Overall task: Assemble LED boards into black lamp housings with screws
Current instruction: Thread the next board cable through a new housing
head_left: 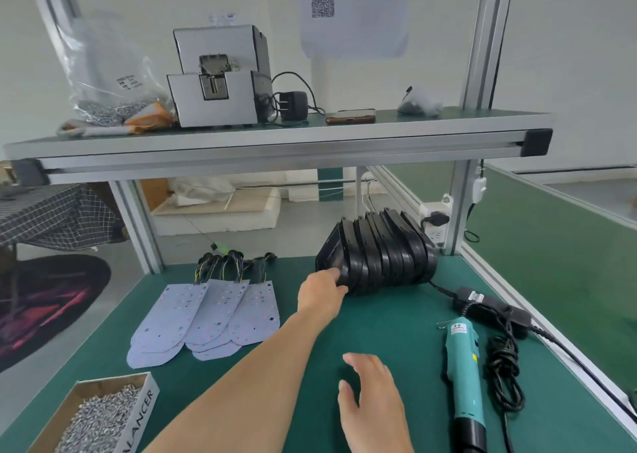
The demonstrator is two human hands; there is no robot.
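Black plastic sat in the grip of my left hand: its fingers curled onto the near end of the row of lamp housings, which stood on the green mat. Left of those fingers lay the pale LED boards, fanned out. My right hand hovered nearer me, fingers relaxed, holding nothing. Just right of it lay the teal screwdriver; the box of screws stood well to the left.

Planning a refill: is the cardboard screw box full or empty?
Well filled: silver screws heap close to the rim of the open cardboard box.
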